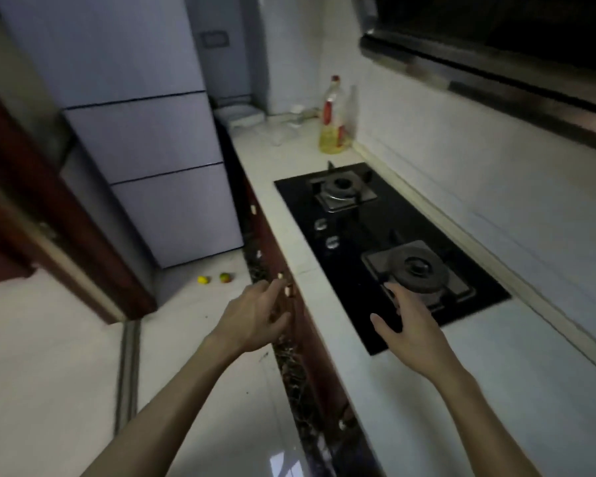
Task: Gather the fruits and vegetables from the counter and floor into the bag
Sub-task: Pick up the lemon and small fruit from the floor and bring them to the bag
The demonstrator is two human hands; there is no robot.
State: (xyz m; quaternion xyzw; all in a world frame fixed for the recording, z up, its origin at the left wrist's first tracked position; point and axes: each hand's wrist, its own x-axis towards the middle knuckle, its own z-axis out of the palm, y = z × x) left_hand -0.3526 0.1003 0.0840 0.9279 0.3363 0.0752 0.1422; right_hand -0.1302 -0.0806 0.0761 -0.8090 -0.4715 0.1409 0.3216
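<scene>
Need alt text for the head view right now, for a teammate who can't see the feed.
Both hands are empty: the left hand reaches out over the floor beside the counter, the right hand hovers over the near edge of the black gas hob. Two small fruits, one yellow and one green-orange, lie on the floor by the fridge. No bag is visible.

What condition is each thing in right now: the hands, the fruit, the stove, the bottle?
Left hand: open, empty, held out over the floor.
Right hand: open, empty, over the stove's near edge.
Yellow fruit: lying on the floor by the fridge.
Green fruit: on the floor beside it.
Stove: both burners unlit, bare.
Oil bottle: upright, capped, partly full.
</scene>
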